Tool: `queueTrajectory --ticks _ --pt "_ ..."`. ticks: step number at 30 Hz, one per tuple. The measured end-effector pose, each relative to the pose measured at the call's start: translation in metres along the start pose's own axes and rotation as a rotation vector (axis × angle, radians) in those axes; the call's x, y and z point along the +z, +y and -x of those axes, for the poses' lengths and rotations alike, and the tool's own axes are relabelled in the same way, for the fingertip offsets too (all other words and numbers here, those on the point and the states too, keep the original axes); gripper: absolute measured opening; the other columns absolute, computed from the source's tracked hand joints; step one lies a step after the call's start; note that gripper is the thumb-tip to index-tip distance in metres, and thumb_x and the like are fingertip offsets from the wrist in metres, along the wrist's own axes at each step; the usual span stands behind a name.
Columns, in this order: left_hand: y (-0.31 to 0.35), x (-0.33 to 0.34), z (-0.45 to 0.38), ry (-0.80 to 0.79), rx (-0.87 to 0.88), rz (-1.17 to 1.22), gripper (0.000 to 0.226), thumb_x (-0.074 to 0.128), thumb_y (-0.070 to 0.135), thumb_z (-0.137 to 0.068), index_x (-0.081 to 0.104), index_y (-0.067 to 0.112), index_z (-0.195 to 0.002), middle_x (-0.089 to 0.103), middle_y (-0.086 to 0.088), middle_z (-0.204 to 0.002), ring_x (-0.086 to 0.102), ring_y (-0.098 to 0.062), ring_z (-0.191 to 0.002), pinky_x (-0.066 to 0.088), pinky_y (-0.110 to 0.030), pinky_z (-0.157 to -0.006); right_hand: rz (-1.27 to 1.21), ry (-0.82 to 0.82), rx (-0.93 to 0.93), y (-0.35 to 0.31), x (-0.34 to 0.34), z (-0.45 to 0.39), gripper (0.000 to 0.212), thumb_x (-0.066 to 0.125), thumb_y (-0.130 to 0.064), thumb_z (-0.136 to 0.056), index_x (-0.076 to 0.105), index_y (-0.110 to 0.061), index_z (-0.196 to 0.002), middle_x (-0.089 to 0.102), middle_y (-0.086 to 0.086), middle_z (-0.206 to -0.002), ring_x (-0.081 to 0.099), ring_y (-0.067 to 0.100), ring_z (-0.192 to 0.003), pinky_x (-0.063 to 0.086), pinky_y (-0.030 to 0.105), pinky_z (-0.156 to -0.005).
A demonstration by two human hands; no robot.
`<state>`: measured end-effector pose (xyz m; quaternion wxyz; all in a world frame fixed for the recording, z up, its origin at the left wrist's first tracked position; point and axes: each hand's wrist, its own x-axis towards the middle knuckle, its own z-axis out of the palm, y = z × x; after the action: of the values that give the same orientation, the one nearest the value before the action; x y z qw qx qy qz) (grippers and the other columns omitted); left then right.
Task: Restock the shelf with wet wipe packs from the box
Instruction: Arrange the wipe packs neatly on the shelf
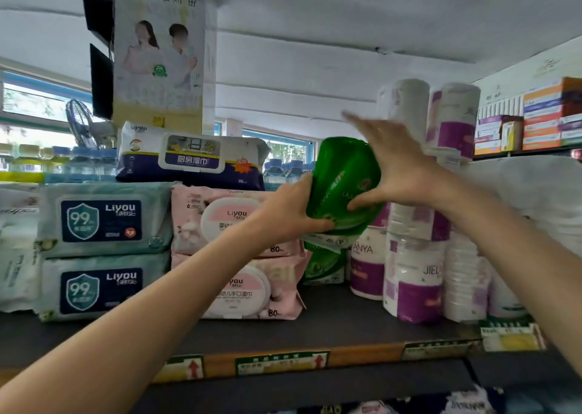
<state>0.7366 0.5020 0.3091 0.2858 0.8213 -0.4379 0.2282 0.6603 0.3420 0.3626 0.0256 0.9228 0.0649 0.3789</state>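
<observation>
A green wet wipe pack (341, 180) is held tilted above the top shelf (315, 325), over another green pack (324, 262) lying between the pink packs and the paper rolls. My left hand (293, 212) grips its lower left edge, thumb under the pack. My right hand (396, 165) holds its right side between the thumb below and fingers stretched over the top. The box is not in view.
Two pink packs (233, 224) are stacked left of the green ones, two teal packs (104, 221) further left, a blue-white pack (189, 158) on top. Purple-white paper rolls (415, 272) stand close on the right. A poster pillar (160, 51) rises behind.
</observation>
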Motion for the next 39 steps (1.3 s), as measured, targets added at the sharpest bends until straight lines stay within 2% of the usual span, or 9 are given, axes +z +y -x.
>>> queueTrajectory --ticks 2,5,11,13,17,24,30,34,39 --pt "-0.001 0.011 0.003 -0.043 0.019 -0.109 0.058 0.069 0.031 -0.080 0.039 0.009 -0.124 0.057 -0.004 -0.115 0.058 -0.020 -0.102 0.051 -0.032 -0.087 -0.115 -0.199 -0.009 -0.003 0.003 0.000 0.095 0.087 -0.029 -0.058 0.033 -0.026 -0.138 0.052 -0.001 -0.120 0.047 0.013 -0.107 0.040 0.024 -0.090" --pt "-0.004 0.024 0.007 -0.145 0.017 -0.172 0.066 0.069 0.032 -0.079 0.034 0.008 -0.130 0.051 -0.006 -0.126 0.054 -0.021 -0.111 0.048 -0.034 -0.094 -0.084 -0.322 0.019 0.000 0.011 -0.002 0.069 0.087 -0.026 -0.059 0.045 -0.026 -0.113 0.053 -0.006 -0.098 0.054 0.015 -0.095 0.042 0.022 -0.074" --pt "-0.016 0.008 0.009 0.192 0.110 -0.262 0.018 0.054 0.021 -0.089 0.058 0.015 -0.106 0.062 0.001 -0.106 0.054 -0.012 -0.095 0.043 -0.022 -0.082 0.091 -0.575 0.105 0.007 0.060 -0.021 0.069 0.082 -0.034 -0.065 0.045 -0.024 -0.122 0.055 0.000 -0.124 0.052 0.023 -0.115 0.040 0.034 -0.092" --pt "-0.020 0.011 0.012 0.164 0.133 -0.325 0.018 0.051 0.020 -0.090 0.058 0.016 -0.105 0.061 0.001 -0.108 0.049 -0.014 -0.100 0.039 -0.024 -0.088 0.206 -0.647 0.091 0.007 0.087 -0.025 0.076 0.076 -0.039 -0.070 0.038 -0.024 -0.134 0.048 0.004 -0.136 0.044 0.026 -0.126 0.033 0.041 -0.104" --pt "-0.027 0.014 0.017 0.098 0.157 -0.410 0.023 0.049 0.021 -0.090 0.057 0.019 -0.111 0.052 0.004 -0.131 0.043 -0.016 -0.118 0.033 -0.031 -0.103 0.504 -0.428 -0.057 0.001 0.120 -0.024 0.068 0.058 -0.024 -0.088 0.022 -0.016 -0.145 0.026 0.013 -0.149 0.019 0.032 -0.140 0.011 0.051 -0.115" --pt "-0.026 0.012 0.027 0.074 0.116 -0.335 0.023 0.052 0.019 -0.087 0.059 0.018 -0.109 0.054 0.000 -0.128 0.045 -0.021 -0.118 0.033 -0.034 -0.101 0.562 -0.322 -0.081 0.003 0.094 0.012 0.065 0.056 -0.007 -0.085 0.026 -0.012 -0.143 0.019 0.016 -0.151 0.011 0.033 -0.142 0.008 0.043 -0.118" --pt "0.002 0.010 0.045 0.045 0.195 -0.235 0.028 0.055 0.024 -0.087 0.055 0.018 -0.114 0.055 -0.002 -0.124 0.045 -0.022 -0.122 0.033 -0.042 -0.106 0.512 -0.358 0.086 -0.013 0.046 0.066 0.052 0.053 -0.009 -0.087 0.039 -0.013 -0.137 0.023 0.014 -0.149 0.014 0.031 -0.141 0.018 0.042 -0.117" --pt "0.041 0.016 0.080 0.029 0.328 -0.027 0.022 0.055 0.019 -0.085 0.058 0.014 -0.107 0.060 -0.004 -0.113 0.053 -0.024 -0.108 0.042 -0.042 -0.095 0.435 -0.380 0.319 -0.034 -0.001 0.131 0.040 0.052 -0.014 -0.089 0.049 -0.013 -0.129 0.036 0.013 -0.139 0.026 0.030 -0.133 0.026 0.040 -0.111" --pt "0.106 0.060 0.167 -0.318 0.545 0.128 0.034 0.056 0.019 -0.085 0.050 0.010 -0.117 0.057 -0.010 -0.119 0.054 -0.030 -0.109 0.045 -0.043 -0.092 0.339 -0.766 0.653 -0.094 -0.046 0.275 0.037 0.045 -0.037 -0.096 0.053 -0.013 -0.123 0.051 0.008 -0.116 0.047 0.028 -0.115 0.039 0.032 -0.087"
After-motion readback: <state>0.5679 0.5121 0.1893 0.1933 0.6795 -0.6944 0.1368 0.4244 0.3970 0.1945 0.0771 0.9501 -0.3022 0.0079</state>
